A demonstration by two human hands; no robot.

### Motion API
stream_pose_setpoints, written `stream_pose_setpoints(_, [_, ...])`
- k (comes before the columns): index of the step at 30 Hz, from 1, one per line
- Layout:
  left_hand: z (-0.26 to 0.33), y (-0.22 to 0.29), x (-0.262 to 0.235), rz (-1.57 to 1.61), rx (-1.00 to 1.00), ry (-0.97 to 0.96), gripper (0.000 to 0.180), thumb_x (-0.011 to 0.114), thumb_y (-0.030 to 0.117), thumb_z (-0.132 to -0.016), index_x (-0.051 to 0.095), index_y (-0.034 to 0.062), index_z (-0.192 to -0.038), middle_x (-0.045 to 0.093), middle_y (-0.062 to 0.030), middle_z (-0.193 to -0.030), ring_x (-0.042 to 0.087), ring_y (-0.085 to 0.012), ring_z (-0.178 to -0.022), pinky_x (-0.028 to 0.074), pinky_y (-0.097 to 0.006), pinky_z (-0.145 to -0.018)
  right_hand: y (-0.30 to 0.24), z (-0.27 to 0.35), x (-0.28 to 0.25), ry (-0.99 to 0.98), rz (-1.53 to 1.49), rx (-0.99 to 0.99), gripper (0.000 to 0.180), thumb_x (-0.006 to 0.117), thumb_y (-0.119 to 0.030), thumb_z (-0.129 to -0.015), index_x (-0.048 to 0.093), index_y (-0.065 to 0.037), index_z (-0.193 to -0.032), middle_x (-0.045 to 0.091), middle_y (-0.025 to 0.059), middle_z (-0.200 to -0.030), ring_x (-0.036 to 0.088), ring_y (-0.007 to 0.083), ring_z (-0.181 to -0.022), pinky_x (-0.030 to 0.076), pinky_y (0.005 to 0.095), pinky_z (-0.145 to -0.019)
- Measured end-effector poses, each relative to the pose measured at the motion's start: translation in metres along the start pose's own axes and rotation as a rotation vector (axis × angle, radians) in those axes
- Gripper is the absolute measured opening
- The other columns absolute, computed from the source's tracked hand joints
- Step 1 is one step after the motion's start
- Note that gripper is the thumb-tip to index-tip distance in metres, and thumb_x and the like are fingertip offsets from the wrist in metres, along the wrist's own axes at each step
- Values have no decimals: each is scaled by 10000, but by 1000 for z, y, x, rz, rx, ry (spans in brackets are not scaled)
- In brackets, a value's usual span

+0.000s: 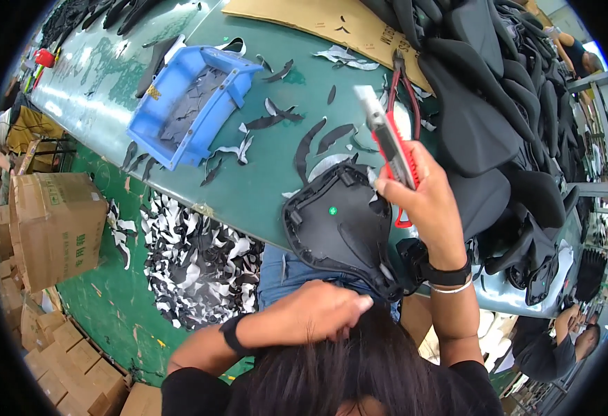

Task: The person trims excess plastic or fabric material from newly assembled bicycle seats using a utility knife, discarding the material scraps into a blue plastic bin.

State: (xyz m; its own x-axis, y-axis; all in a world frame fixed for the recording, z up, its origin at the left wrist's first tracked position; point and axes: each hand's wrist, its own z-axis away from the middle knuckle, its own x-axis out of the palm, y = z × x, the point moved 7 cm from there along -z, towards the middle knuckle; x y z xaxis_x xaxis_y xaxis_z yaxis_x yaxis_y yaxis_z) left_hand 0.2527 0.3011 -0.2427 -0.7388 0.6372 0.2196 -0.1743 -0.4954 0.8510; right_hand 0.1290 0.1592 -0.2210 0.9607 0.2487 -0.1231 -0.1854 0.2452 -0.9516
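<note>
The right hand (420, 200) is clamped on a red and grey cutter knife (392, 142), whose pale blade points away from the body, toward the far side of the green table (245, 201). This hand is near the right rim of a black seat shell (342, 229), and whether it touches the shell I cannot tell. The shell is at the near edge of the table and reaches over the blue jeans (273, 277) of the person; its hollow side is up, with a round green sticker (333, 211) in it. The left hand (323, 310) is just beside the dark hair (359, 360) of the person, with the fingers curled together; their tips are hidden, so I cannot tell if they hold something. Behind the knife lie pliers (410, 90) with red handles, near a sheet of brown cardboard (297, 16). At the right there is a big heap of black seats (467, 118). On the left part of the table stands a blue bin (159, 151) with dark scraps (189, 111) inside, and below, beside the table, there is a pile of black and white scraps (200, 260)
</note>
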Motion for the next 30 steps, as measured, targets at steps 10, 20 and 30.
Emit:
stream_pose_setpoints(10, [-69, 68, -78, -603, 476, 736, 350, 533, 256, -953, 630, -10, -747, 519, -147, -752, 538, -339, -757, 429, -453, -699, 3, 0, -6, -34, 304, -18, 438, 705, -73, -781, 507, -43, -1170, 584, 23, -907, 527, 76, -828, 445, 237, -716])
stream_pose_setpoints(20, [-73, 66, -81, -522, 487, 774, 204, 709, 228, -820, 664, 30, -818, 524, -102, -727, 538, -270, -689, 412, -394, -628, -34, 65, -53, 160, 718, 26, 422, 632, -109, -896, 541, -66, -1305, 679, 102, -1056, 663, 217, -728, 522, 302, -646])
stream_pose_setpoints(30, [-73, 57, -84, -335, 595, 804, 100, 692, 78, -745, 630, 2, -763, 502, -60, -632, 476, -183, -583, 379, -329, -534, -53, 64, -27, -38, 1047, -252, 443, 657, -113, -854, 568, -117, -1288, 679, 113, -935, 643, 337, -753, 500, 358, -623])
